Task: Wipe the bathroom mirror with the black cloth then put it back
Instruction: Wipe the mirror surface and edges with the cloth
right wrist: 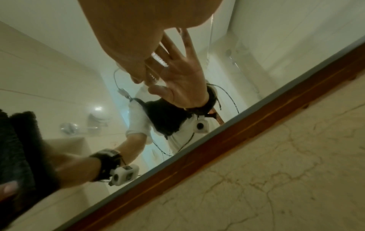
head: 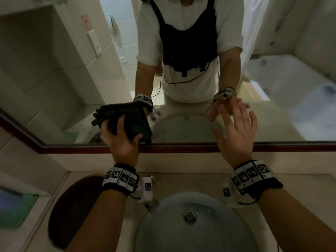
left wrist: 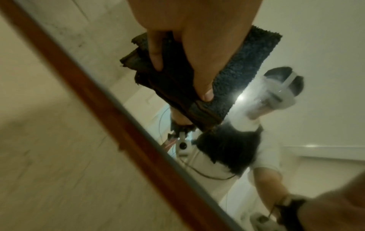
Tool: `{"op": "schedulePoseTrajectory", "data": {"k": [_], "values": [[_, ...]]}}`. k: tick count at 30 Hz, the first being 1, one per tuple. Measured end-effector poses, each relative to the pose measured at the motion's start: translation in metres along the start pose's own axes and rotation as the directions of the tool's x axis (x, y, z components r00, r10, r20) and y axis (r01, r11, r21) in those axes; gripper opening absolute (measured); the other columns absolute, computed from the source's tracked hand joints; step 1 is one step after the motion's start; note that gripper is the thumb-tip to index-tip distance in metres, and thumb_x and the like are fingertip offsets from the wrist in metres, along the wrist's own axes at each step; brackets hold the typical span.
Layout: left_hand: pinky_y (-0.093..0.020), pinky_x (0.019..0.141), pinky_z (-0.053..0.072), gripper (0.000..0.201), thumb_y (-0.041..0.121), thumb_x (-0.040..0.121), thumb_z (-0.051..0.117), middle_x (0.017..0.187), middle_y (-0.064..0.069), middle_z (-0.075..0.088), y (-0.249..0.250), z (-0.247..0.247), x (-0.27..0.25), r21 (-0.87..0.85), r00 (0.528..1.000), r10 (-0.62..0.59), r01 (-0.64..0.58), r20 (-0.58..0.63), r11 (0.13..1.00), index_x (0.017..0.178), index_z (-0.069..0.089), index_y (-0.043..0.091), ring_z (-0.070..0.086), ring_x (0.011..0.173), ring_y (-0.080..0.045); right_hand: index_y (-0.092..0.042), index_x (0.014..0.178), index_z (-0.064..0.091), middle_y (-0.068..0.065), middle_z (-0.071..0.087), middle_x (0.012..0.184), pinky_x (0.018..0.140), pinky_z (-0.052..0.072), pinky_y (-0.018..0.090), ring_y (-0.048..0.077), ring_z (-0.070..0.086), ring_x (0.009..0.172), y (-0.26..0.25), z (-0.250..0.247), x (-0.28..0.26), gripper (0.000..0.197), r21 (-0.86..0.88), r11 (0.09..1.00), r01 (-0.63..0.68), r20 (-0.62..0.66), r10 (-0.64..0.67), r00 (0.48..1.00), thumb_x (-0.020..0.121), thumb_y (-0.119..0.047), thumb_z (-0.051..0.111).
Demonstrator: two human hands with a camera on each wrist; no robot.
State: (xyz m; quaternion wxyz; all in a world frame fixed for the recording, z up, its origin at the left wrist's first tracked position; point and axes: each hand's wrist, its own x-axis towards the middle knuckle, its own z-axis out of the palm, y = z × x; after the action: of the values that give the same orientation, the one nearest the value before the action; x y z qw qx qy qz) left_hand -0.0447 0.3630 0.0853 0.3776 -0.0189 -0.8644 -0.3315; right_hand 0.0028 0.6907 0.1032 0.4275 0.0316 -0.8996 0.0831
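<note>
From the head camera I see my left hand (head: 121, 137) gripping the folded black cloth (head: 125, 120), thumb and fingers curled round it, and holding it up against the lower part of the mirror (head: 72, 70), just above the dark red frame (head: 181, 148). My right hand (head: 236, 128) is raised beside it with fingers straight and spread, holding nothing, close to the glass; I cannot tell whether the fingertips touch it. Below both wrists sits the round sink (head: 200, 224) with its drain (head: 190, 215), and a dark oval mat (head: 72, 206) lies on the counter to its left.

On the left wrist view, my left hand (left wrist: 197, 46) pinches the black cloth (left wrist: 237, 75) between thumb and fingers, the cloth lying against the mirror (left wrist: 316, 46), with the red frame (left wrist: 118, 109) running diagonally below.

On the right wrist view, my right hand (right wrist: 128, 39) shows only its palm and thumb, open, with its reflection spread in the mirror (right wrist: 49, 62). The black cloth (right wrist: 17, 148) shows at the left edge, and the frame (right wrist: 237, 132) crosses above the veined stone wall (right wrist: 276, 179).
</note>
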Motion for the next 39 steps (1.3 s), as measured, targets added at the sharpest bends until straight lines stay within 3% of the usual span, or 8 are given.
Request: {"op": "schedulePoseTrajectory", "data": {"k": [3,6,12,19,26,31,35,39], "values": [[-0.035,0.109,0.033,0.087,0.018,0.072,0.084,0.155,-0.022,0.014,0.012,-0.013,0.022,0.028,0.999,0.053,-0.053,0.005,0.998,0.144,0.035,0.022,0.024,0.139,-0.036,-0.018,0.149,0.039,0.009,0.01,0.165,0.121,0.0,0.055,0.022,0.017,0.15,0.001,-0.009,0.004,0.08,0.029,0.998,-0.063,0.042,0.061,0.997,0.08,-0.023,0.078],[-0.032,0.108,0.034,0.093,0.012,0.069,0.086,0.156,-0.017,0.013,0.02,-0.018,0.033,0.053,1.0,0.012,-0.013,0.009,0.999,0.144,0.033,0.025,0.027,0.139,-0.037,-0.02,0.153,0.034,0.014,0.005,0.165,0.118,0.005,0.065,0.028,0.012,0.152,-0.002,-0.004,0.006,0.089,0.042,0.998,-0.054,0.075,0.051,0.996,0.076,-0.026,0.079],[-0.049,0.116,0.031,0.092,0.013,0.07,0.086,0.157,-0.009,0.009,0.061,0.006,0.016,0.047,0.999,-0.049,0.048,0.018,0.998,0.145,0.035,0.031,0.02,0.142,-0.037,-0.021,0.155,0.023,0.021,0.0,0.163,0.114,0.008,0.071,0.032,-0.003,0.151,-0.01,0.019,0.002,0.09,0.0,0.998,-0.062,0.042,0.062,0.997,0.082,-0.023,0.075],[-0.059,0.096,0.045,0.076,0.015,0.075,0.078,0.146,-0.013,0.028,0.13,0.076,-0.043,0.035,0.977,0.193,-0.197,0.095,0.98,0.138,0.042,0.038,0.033,0.124,-0.045,-0.024,0.158,0.012,0.022,0.001,0.162,0.115,0.013,0.069,0.03,-0.005,0.152,0.0,0.018,-0.001,0.094,-0.065,0.998,-0.02,0.06,0.024,0.998,0.086,-0.026,0.073],[-0.056,0.091,0.047,0.082,0.017,0.069,0.084,0.142,-0.019,0.033,0.072,0.062,-0.044,0.071,0.986,0.076,-0.087,0.145,0.994,0.136,0.041,0.036,0.038,0.118,-0.046,-0.023,0.158,0.013,0.018,-0.003,0.163,0.115,0.012,0.069,0.031,-0.003,0.152,0.001,0.017,-0.002,0.102,-0.094,0.995,-0.015,0.097,0.024,0.995,0.08,-0.023,0.078],[-0.056,0.106,0.04,0.084,0.029,0.069,0.087,0.146,-0.031,0.032,-0.006,0.024,-0.019,0.093,1.0,-0.03,0.03,0.003,0.995,0.139,0.041,0.02,0.036,0.129,-0.047,-0.024,0.158,0.009,0.015,-0.008,0.163,0.115,0.011,0.07,0.032,-0.003,0.152,0.0,0.021,-0.003,0.102,-0.074,0.997,-0.019,0.073,0.024,0.997,0.082,-0.02,0.076],[-0.049,0.107,0.036,0.074,0.045,0.077,0.07,0.146,-0.03,0.029,-0.027,0.008,-0.01,0.039,0.999,0.008,-0.006,-0.049,0.999,0.138,0.042,0.015,0.033,0.13,-0.043,-0.025,0.158,0.008,0.011,-0.014,0.162,0.114,0.01,0.071,0.034,-0.004,0.152,-0.001,0.025,-0.004,0.102,-0.047,0.999,-0.019,0.059,0.022,0.998,0.082,-0.021,0.076],[-0.04,0.11,0.037,0.082,0.025,0.069,0.089,0.143,-0.029,0.035,-0.003,0.033,-0.028,0.015,0.998,-0.036,0.037,-0.061,0.999,0.137,0.045,0.013,0.038,0.13,-0.04,-0.026,0.158,0.004,0.014,-0.013,0.162,0.114,0.008,0.071,0.034,-0.007,0.151,-0.001,0.028,-0.006,0.105,-0.039,0.999,-0.023,0.066,0.026,0.997,0.081,-0.022,0.076]]}}
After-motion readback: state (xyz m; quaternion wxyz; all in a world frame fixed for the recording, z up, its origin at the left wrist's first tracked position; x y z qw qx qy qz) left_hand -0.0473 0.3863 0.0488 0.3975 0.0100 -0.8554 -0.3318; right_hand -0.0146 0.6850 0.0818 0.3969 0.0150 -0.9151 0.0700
